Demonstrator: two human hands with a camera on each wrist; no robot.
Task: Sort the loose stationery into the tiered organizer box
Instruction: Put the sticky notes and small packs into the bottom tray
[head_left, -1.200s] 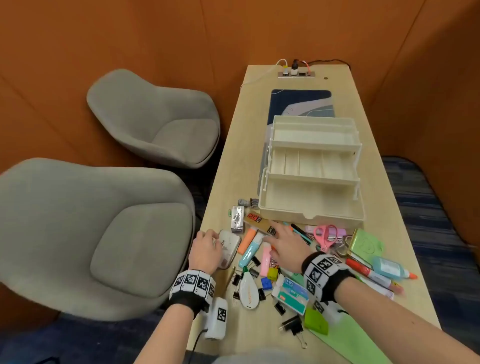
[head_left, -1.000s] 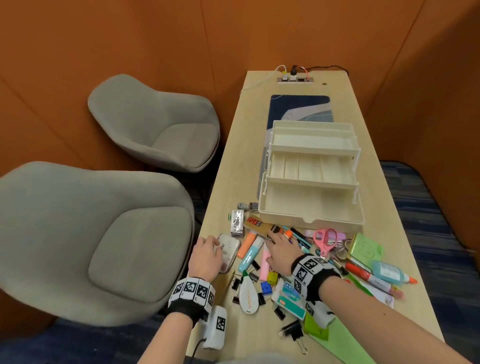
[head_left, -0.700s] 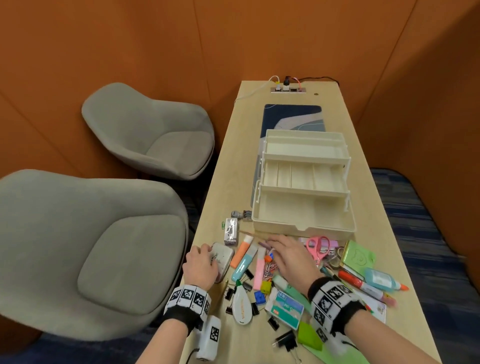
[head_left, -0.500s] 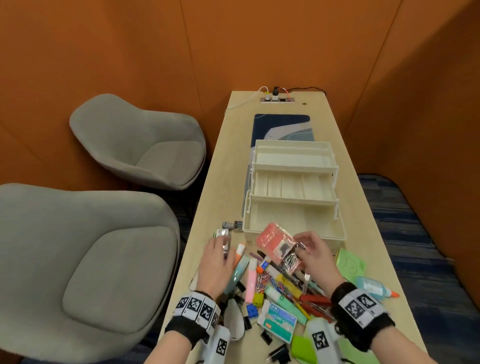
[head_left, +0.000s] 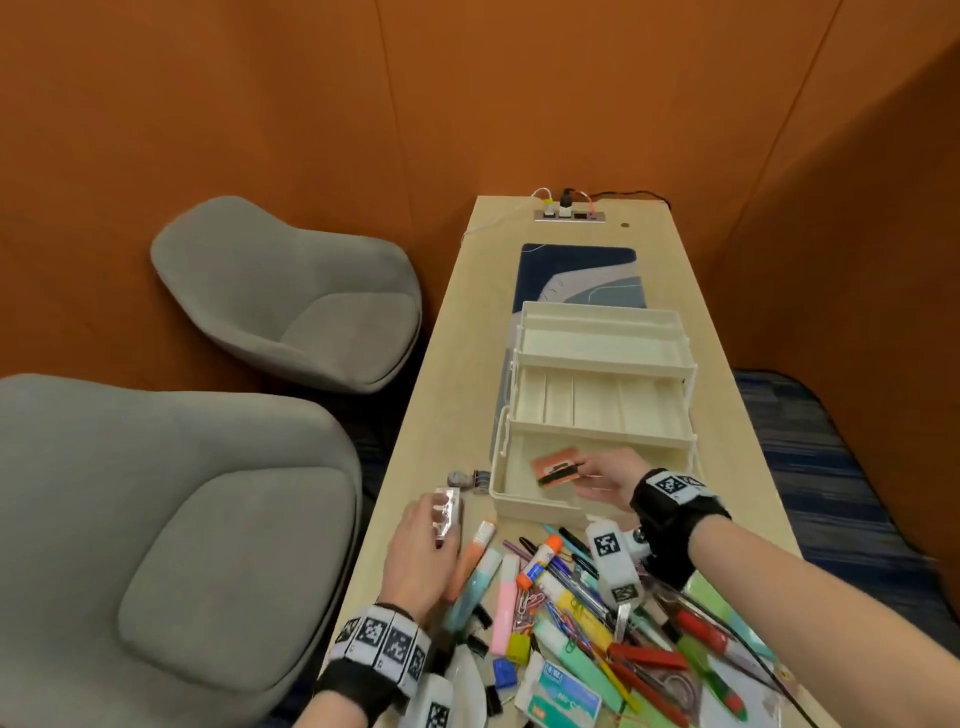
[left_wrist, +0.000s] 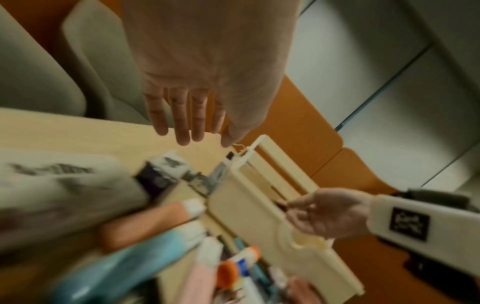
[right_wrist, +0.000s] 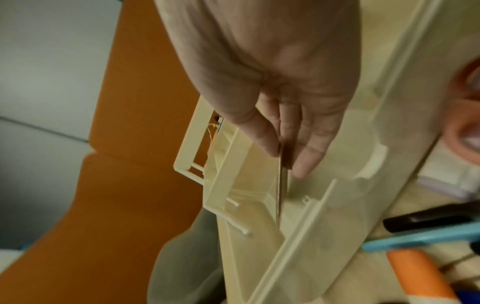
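Note:
The cream tiered organizer box (head_left: 597, 400) stands open in steps on the table. My right hand (head_left: 584, 470) pinches a flat pink packet (head_left: 553, 467) with dark contents, held just over the box's bottom tray. In the right wrist view, thumb and fingers of the right hand (right_wrist: 284, 156) clamp the packet (right_wrist: 281, 189) edge-on inside the tray (right_wrist: 311, 236). My left hand (head_left: 426, 545) hovers at the table's left edge, fingers straight, above a small clear box (head_left: 448, 512). The left wrist view shows the left hand (left_wrist: 192, 133) holding nothing.
A heap of pens, highlighters, glue sticks, clips and scissors (head_left: 571, 597) covers the near table. Binder clips (head_left: 470, 478) lie by the organizer's left corner. A dark mat (head_left: 576, 275) and power strip (head_left: 569, 214) lie beyond. Two grey chairs (head_left: 156, 519) stand on the left.
My right hand lifted the pink packet out of the heap and carried it forward over the bottom tray. My left hand left the white case and moved forward to the small clear box.

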